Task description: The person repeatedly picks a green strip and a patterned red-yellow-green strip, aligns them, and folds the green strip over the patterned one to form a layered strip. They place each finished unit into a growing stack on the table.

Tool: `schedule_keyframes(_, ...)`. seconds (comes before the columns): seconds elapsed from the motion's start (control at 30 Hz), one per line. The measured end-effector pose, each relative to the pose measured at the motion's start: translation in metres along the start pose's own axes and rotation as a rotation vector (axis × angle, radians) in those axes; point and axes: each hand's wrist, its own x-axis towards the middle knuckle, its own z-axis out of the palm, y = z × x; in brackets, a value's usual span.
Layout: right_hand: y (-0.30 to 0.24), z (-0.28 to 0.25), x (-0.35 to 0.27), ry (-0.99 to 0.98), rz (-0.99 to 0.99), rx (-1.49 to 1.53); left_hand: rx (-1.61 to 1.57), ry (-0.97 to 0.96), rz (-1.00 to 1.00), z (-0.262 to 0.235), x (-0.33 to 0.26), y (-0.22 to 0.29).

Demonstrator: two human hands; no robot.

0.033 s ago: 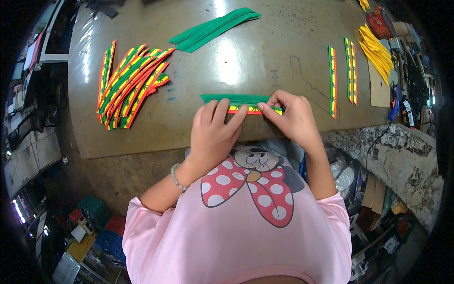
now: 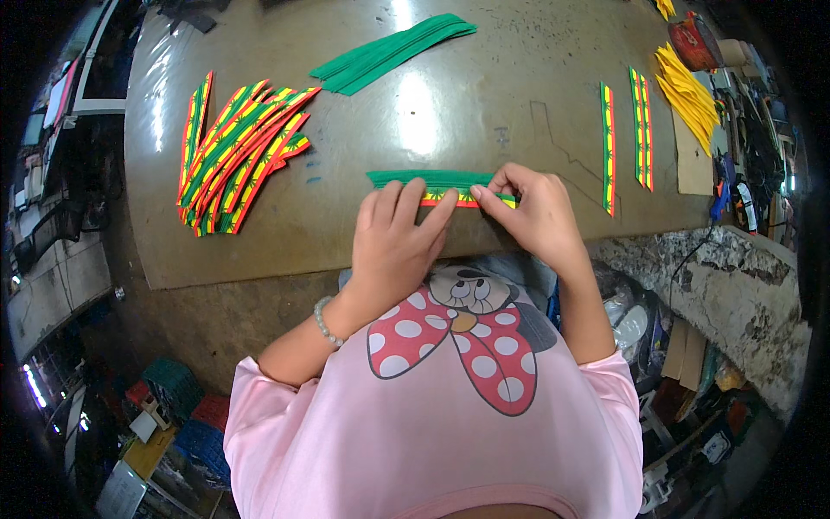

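Note:
A green fabric strip [image 2: 432, 178] lies across the table in front of me, with a green, yellow and red patterned strip [image 2: 439, 201] along its near edge. My left hand [image 2: 399, 225] rests over the left part of both, fingers stretched out and pressing down. At the other end, my right hand [image 2: 532, 208] pinches the patterned strip between thumb and forefinger. Part of each strip is hidden under the fingers. Farther off lies a bundle of green strips [image 2: 393, 54]. To the left is a loose pile of patterned strips [image 2: 242, 156].
Two separate patterned strips, a nearer one [image 2: 608, 147] and a farther one [image 2: 642, 130], lie on the right of the table [image 2: 484, 112]. Beyond them, yellow strips [image 2: 687, 95] sit on cardboard [image 2: 692, 169]. A red round container [image 2: 694, 43] stands at the far right corner.
My left hand has shifted slightly to the right along the strips. My right hand has barely moved.

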Motion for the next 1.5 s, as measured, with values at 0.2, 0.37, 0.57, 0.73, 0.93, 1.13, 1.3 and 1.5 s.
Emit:
schedule_keyframes(0.2,-0.004,-0.003,-0.006,0.008,0.042,-0.009,-0.090,0.035,0.122,0.011,0.002,0.011)
schedule_keyframes(0.37,-0.001,-0.015,-0.016,-0.012,0.118,0.129,-0.113,-0.002,0.107,0.003,-0.005,0.003)
schedule_keyframes(0.57,0.003,-0.013,-0.016,0.003,0.107,0.074,-0.030,0.011,0.091,0.006,-0.001,0.009)
schedule_keyframes(0.73,0.006,-0.010,-0.012,0.012,0.094,0.096,-0.014,0.039,0.076,0.010,-0.002,0.008)
schedule_keyframes(0.93,0.009,-0.008,-0.011,0.022,0.081,0.078,-0.024,0.049,0.059,0.011,-0.003,0.008)
schedule_keyframes(1.13,0.004,-0.003,-0.013,0.058,0.082,-0.045,0.047,0.068,0.099,0.016,0.000,0.016)
schedule_keyframes(1.3,0.006,-0.008,-0.024,0.116,0.106,-0.154,-0.072,0.072,0.128,0.025,0.005,0.021)
schedule_keyframes(1.5,0.018,-0.016,-0.032,0.089,0.177,0.214,-0.061,0.077,0.114,0.025,0.003,0.022)
